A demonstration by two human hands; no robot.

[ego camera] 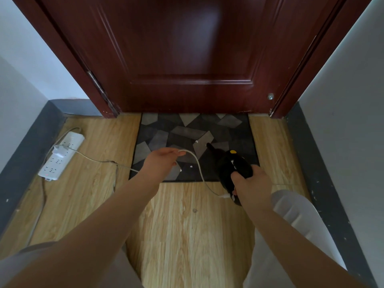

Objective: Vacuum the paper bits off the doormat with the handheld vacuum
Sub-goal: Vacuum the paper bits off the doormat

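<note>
While the right hand (250, 183) grips the vacuum (233, 167) by its rear handle, fingers curled round the black body, the nozzle points forward and left over the mat (193, 129), its tip close to two white paper bits (196, 141) near the mat's middle. Black all over, the vacuum has a narrow tapered nozzle, a bulging body, a small yellow oval spot on top and a pale mark just behind that; no brand name or writing on it can be read. Its rear end sticks out under the right wrist, past the mat's near edge and above the wooden floor (187, 225). More white bits lie on the mat's near part, between the two hands.

A white cable (197, 163) runs from a plug at the vacuum's rear, arcs up over the mat and passes into the left hand (164, 161), which pinches it between thumb and fingertips above the mat's near left part. From there the cable trails left across the floor to a charger plugged into a white strip (62, 155); the strip's markings are too small to read.

The mat, a patchwork of grey and black angular shapes, lies against a dark red door (187, 48)
</note>
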